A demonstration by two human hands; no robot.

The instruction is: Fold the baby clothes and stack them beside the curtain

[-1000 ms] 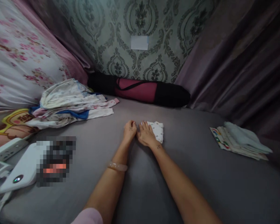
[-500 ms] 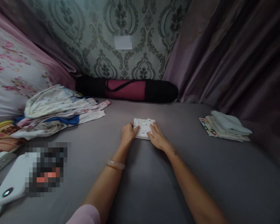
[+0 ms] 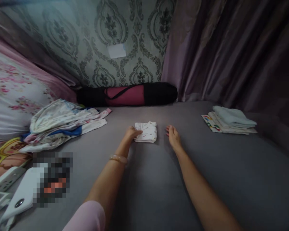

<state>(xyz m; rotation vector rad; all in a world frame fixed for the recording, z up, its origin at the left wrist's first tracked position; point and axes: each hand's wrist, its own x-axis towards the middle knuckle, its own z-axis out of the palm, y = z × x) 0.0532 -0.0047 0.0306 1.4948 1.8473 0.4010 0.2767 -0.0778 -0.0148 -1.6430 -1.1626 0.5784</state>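
Note:
A small folded white garment (image 3: 146,131) with tiny coloured prints lies on the grey bed sheet (image 3: 159,179) in the middle. My left hand (image 3: 131,133) grips its left edge, fingers curled round the cloth. My right hand (image 3: 172,137) rests on the sheet a little to the right of the garment, apart from it, fingers stretched out and holding nothing.
A heap of unfolded clothes (image 3: 62,123) lies at the left by a floral pillow (image 3: 12,96). A neat stack of folded cloths (image 3: 228,120) sits at the right near the purple curtain. A black and maroon roll bag (image 3: 127,95) lies along the wall. A white power strip and charger (image 3: 12,189) at lower left.
My right hand has come off the folded garment and moved to the right onto the sheet. My left hand stays on the garment's left edge.

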